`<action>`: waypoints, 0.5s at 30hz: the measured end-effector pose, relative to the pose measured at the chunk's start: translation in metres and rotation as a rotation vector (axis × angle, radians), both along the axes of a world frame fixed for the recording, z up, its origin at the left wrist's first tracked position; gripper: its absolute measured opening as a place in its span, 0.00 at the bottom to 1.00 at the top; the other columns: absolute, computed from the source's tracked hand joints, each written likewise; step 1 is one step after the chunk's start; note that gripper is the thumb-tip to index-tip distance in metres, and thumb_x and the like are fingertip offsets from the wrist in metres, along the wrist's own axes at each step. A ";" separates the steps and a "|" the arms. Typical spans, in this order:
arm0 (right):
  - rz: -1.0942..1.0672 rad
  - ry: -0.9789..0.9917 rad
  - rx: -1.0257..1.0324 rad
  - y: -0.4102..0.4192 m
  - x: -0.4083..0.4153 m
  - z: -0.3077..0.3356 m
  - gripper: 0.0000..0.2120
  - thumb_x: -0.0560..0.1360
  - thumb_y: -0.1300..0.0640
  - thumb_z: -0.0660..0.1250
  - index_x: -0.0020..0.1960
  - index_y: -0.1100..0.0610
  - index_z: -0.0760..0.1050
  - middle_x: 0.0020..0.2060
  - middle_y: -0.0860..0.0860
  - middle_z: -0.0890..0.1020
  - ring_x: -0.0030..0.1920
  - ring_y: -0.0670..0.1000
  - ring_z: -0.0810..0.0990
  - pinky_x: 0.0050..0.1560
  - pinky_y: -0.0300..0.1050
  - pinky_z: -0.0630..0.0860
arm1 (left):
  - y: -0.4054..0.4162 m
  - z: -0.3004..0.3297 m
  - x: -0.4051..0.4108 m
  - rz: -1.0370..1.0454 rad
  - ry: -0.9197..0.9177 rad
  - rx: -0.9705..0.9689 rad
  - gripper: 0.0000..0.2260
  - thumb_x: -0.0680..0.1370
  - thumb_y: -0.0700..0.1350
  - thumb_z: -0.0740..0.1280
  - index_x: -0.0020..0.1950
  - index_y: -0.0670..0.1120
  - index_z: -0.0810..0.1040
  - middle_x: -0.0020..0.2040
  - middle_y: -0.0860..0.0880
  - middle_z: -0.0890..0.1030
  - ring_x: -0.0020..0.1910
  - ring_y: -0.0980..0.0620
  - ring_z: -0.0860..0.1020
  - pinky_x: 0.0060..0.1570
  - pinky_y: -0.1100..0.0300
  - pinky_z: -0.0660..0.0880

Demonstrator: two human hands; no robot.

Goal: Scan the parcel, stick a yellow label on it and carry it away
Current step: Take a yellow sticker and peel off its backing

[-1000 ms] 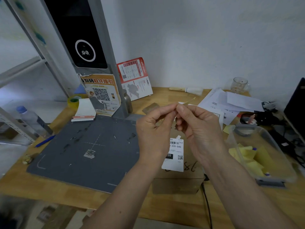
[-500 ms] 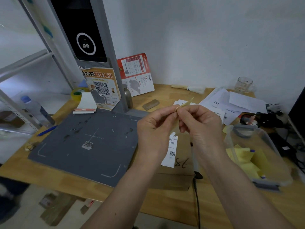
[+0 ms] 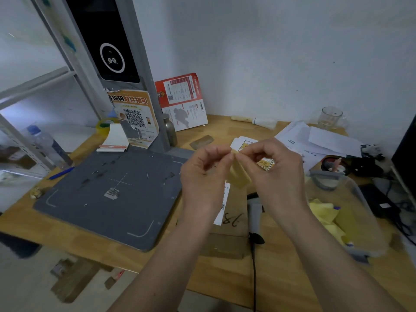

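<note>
Pinching the yellow label [image 3: 239,174] between both hands' fingers [image 3: 227,155], I peel its backing above the parcel [image 3: 234,217], ready to stick.

Dim, bluish light; soft motion blur throughout, with wide-angle bending at the edges.

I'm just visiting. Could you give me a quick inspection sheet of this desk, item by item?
Surface: wooden desk with grey scanning mat.
Job's things: brown parcel beside the mat; yellow label pinched above it.
Clutter: clear tub of yellow slips, loose papers, glass cup, water bottle.
Hands: left hand and right hand both hold the label's top edge.
Cables: black cable running off the desk's front.
Surroundings: white wall, scanner stand.
</note>
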State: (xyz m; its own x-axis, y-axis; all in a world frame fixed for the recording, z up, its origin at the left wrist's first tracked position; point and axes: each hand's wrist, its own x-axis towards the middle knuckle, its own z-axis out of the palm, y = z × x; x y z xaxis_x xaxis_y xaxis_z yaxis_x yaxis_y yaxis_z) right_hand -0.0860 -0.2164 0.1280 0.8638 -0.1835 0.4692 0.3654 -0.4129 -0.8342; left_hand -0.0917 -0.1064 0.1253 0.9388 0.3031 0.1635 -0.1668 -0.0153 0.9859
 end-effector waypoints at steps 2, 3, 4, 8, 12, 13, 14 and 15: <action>0.035 0.013 0.058 0.000 -0.002 -0.001 0.06 0.70 0.60 0.73 0.38 0.51 0.78 0.37 0.48 0.81 0.38 0.46 0.77 0.41 0.34 0.74 | -0.002 -0.001 -0.001 0.107 -0.016 0.122 0.09 0.72 0.43 0.74 0.38 0.57 0.80 0.42 0.54 0.80 0.42 0.58 0.77 0.45 0.67 0.73; 0.032 0.007 0.068 0.000 -0.002 -0.002 0.06 0.71 0.60 0.73 0.38 0.52 0.78 0.37 0.49 0.81 0.38 0.47 0.77 0.39 0.37 0.75 | -0.003 0.000 -0.002 0.113 -0.021 0.120 0.09 0.72 0.43 0.74 0.38 0.57 0.81 0.41 0.54 0.80 0.40 0.58 0.77 0.43 0.68 0.73; 0.029 0.006 0.078 0.001 -0.002 -0.003 0.05 0.71 0.60 0.72 0.39 0.52 0.77 0.37 0.49 0.81 0.37 0.48 0.78 0.39 0.40 0.76 | -0.005 0.001 -0.002 0.084 -0.019 0.078 0.09 0.72 0.42 0.73 0.38 0.56 0.82 0.39 0.55 0.82 0.38 0.60 0.78 0.41 0.70 0.73; 0.063 0.036 0.137 -0.002 0.001 -0.004 0.06 0.72 0.60 0.70 0.42 0.49 0.78 0.41 0.49 0.82 0.42 0.48 0.80 0.40 0.48 0.79 | -0.012 0.001 -0.005 -0.099 0.058 -0.190 0.07 0.76 0.37 0.68 0.49 0.45 0.85 0.45 0.48 0.86 0.44 0.54 0.85 0.45 0.65 0.80; 0.140 0.019 0.166 -0.007 0.002 -0.002 0.08 0.72 0.64 0.70 0.42 0.51 0.81 0.42 0.50 0.82 0.44 0.47 0.81 0.40 0.40 0.77 | -0.013 -0.002 -0.003 -0.115 0.059 -0.282 0.08 0.77 0.37 0.67 0.53 0.42 0.84 0.48 0.45 0.86 0.46 0.51 0.85 0.48 0.61 0.81; 0.151 0.016 0.181 -0.008 0.003 -0.002 0.08 0.72 0.65 0.70 0.42 0.52 0.82 0.42 0.50 0.82 0.43 0.47 0.81 0.40 0.39 0.77 | -0.012 -0.002 -0.003 -0.121 0.061 -0.294 0.08 0.77 0.38 0.67 0.52 0.42 0.84 0.47 0.45 0.86 0.47 0.51 0.85 0.48 0.61 0.80; 0.159 0.015 0.195 -0.009 0.004 -0.001 0.09 0.71 0.65 0.70 0.42 0.52 0.82 0.41 0.51 0.82 0.42 0.47 0.80 0.41 0.40 0.78 | -0.012 -0.002 -0.002 -0.134 0.065 -0.309 0.07 0.77 0.38 0.67 0.52 0.42 0.84 0.47 0.45 0.86 0.47 0.50 0.85 0.48 0.61 0.80; 0.165 0.018 0.209 -0.010 0.004 -0.001 0.09 0.71 0.66 0.71 0.42 0.52 0.82 0.42 0.51 0.82 0.42 0.48 0.80 0.41 0.42 0.79 | -0.011 -0.002 -0.002 -0.152 0.069 -0.329 0.07 0.76 0.38 0.68 0.51 0.42 0.84 0.47 0.45 0.87 0.47 0.50 0.85 0.48 0.61 0.80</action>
